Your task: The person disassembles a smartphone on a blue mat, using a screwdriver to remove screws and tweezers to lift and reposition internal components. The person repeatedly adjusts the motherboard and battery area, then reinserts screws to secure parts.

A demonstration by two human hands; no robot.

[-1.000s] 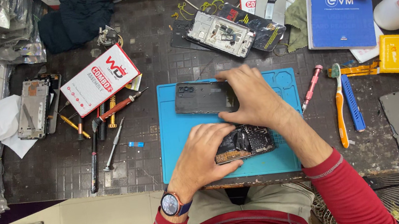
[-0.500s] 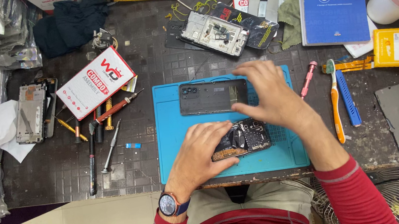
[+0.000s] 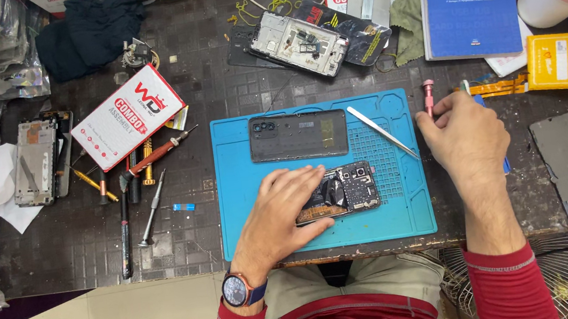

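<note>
Now the right hand [image 3: 466, 135] has left the blue mat [image 3: 412, 220], and that is the big change.

Start far left of the mat. An old phone frame [image 3: 35, 163] lies there on the tabletop [image 3: 58, 242], well apart from the mat. Nearer the mat's left edge sit a red and white box [image 3: 126, 117] and a few screwdrivers [image 3: 150, 207].

On the mat, the left hand [image 3: 282, 206] lies flat with its fingers spread. It presses down on the opened phone [image 3: 345, 192] near the mat's front edge. The fingers are not closed around it; they just hold it down. The phone's board and small parts show on its right end. It has stayed in the same spot as a second ago.

Just behind it on the mat lies the dark back cover [image 3: 298, 136], flat and alone. A moment ago the right hand was on this cover. Now nothing touches it. Thin metal tweezers [image 3: 382, 131] lie on the mat's right part, no longer hidden under the hand.

Just past the mat's right edge, the right hand has its fingers curled beside a pink screwdriver [image 3: 428, 97]. I cannot tell if it grips it yet. So the cover looks set down, and the hand seems to be going for a tool.
</note>
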